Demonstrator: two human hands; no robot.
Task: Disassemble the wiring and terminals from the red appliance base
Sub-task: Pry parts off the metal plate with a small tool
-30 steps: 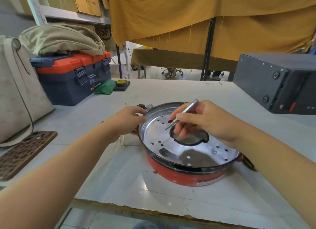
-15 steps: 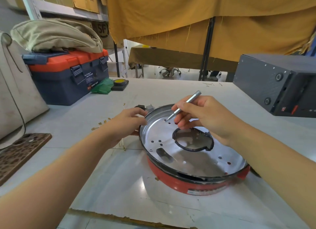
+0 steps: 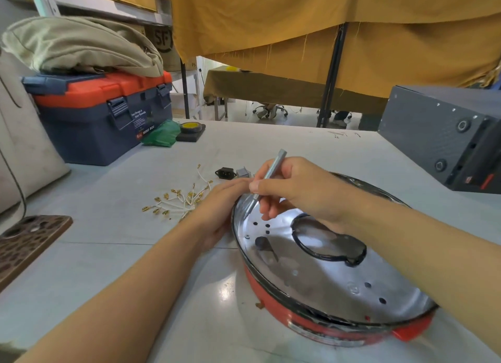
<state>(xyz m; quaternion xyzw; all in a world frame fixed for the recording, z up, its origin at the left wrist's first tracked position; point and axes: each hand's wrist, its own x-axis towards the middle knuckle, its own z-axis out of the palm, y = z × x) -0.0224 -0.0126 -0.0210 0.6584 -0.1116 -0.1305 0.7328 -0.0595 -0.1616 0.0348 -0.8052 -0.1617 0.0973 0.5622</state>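
Observation:
The red appliance base point(image 3: 320, 327) lies on the white table with its shiny metal plate point(image 3: 320, 270) up, pierced by several holes and a black-rimmed opening. My right hand point(image 3: 295, 189) pinches a thin silver screwdriver point(image 3: 271, 172), its tip down at the plate's far left edge. My left hand point(image 3: 217, 213) rests against the base's left rim, fingers partly hidden behind the right hand. A bundle of white wires with brass terminals point(image 3: 179, 200) lies on the table just left of the base. A black socket and a grey switch point(image 3: 230, 172) sit behind it.
A blue and orange toolbox point(image 3: 103, 118) with a khaki bag on top stands at the back left, next to green cloth and a tape roll point(image 3: 191, 128). A dark grey box point(image 3: 444, 140) stands at the right. A patterned phone point(image 3: 27, 243) lies at the left edge.
My right hand has carried the screwdriver from the plate's middle to its far left edge. The view shifted, so the loose wires and terminals now show on the table.

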